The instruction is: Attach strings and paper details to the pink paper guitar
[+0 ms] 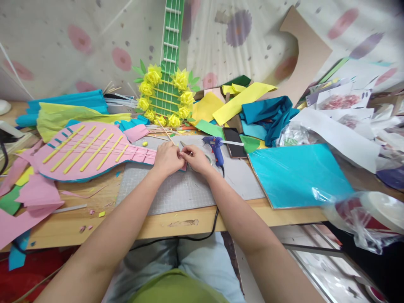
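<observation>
A pink paper-covered model lute (80, 151) with yellow bars and thin strings lies on its back, its neck running under my hands. My left hand (167, 159) is closed over the neck's end, and a thin wooden stick (164, 131) rises from its fingers. Fingertips pinched, my right hand (196, 158) meets the left one; whatever lies between them is hidden. Just right of it rests a blue glue gun (216, 148) with a white glue stick in its back. A roll of tape (208, 159) is partly covered by my right hand.
Behind stands a green model instrument (170, 63) with yellow paper flowers. A phone (234, 142), a blue sheet-covered board (299, 176) and crumpled paper surround the grey cutting mat (179, 195). The glue gun's cord (216, 219) hangs over the table's front edge. Pink scraps (39, 193) lie left.
</observation>
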### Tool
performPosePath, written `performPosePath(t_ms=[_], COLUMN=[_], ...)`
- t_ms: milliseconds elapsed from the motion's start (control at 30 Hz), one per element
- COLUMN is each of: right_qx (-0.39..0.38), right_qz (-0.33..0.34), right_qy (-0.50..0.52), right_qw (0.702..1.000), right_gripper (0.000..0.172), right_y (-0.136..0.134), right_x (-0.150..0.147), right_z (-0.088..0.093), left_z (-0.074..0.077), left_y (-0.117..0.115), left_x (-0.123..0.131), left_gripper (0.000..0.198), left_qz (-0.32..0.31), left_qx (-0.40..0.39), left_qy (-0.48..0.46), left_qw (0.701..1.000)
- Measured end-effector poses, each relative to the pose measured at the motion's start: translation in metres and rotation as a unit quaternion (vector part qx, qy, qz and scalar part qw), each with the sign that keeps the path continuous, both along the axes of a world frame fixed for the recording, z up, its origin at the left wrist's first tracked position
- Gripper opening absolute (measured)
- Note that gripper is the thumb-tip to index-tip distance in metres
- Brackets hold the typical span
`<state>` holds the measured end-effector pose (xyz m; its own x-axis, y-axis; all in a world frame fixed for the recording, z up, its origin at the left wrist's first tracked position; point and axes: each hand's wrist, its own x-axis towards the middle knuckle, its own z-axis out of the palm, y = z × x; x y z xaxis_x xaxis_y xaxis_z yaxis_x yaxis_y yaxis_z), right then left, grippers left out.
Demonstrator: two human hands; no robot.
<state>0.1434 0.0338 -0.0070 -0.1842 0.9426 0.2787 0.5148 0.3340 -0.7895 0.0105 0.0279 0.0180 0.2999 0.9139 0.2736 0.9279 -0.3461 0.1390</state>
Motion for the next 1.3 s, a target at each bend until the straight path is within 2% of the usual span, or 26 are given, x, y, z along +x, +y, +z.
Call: performPosePath(t_ms=[267,467,700,900,1000,1100,1300], right_qx=[0.004,0.009,-0.054,-0.054,-0.054,-0.053,-0.004], right_qz=[-0.002,0.036,0.101,0.095,0.088,0.084,0.094], right_qy=[0.025,0.068,0.148,0.141,0.155,0.155,0.085], right_qw=[1.0,0.997,0.982,0.984,0.983,0.983,0.992], right_gripper=[0.012,0.015,0.021,0.022,0.021,0.02,0.018], right_y=[0.0,-0.006,-0.008,-0.007,-0.008,-0.008,-0.005], right_x=[-0.005,-0.009,-0.007,-0.006,-0.006,-0.007,-0.004], right_z=[0.001,0.008,0.006,0.003,0.005,0.006,0.008], left_z=[0.0,0.009,0.006,0.005,0.004,0.004,0.005], left_y=[-0.009,-0.012,-0.005,-0.006,-0.006,-0.006,-0.008], left_x=[-0.009,-0.03,-0.04,-0.038,-0.039,-0.04,-0.036], left_gripper=[0.018,0.02,0.014,0.019,0.012,0.015,0.023], left_qz=[0.018,-0.065,-0.091,-0.11,-0.111,-0.102,-0.091], left_qx=[0.0,-0.031,-0.053,-0.001,0.001,0.003,-0.013], left_qy=[-0.041,-0.047,-0.018,-0.013,0.013,0.024,0.003], left_qw=[0.999,0.996,0.994,0.994,0.994,0.994,0.996])
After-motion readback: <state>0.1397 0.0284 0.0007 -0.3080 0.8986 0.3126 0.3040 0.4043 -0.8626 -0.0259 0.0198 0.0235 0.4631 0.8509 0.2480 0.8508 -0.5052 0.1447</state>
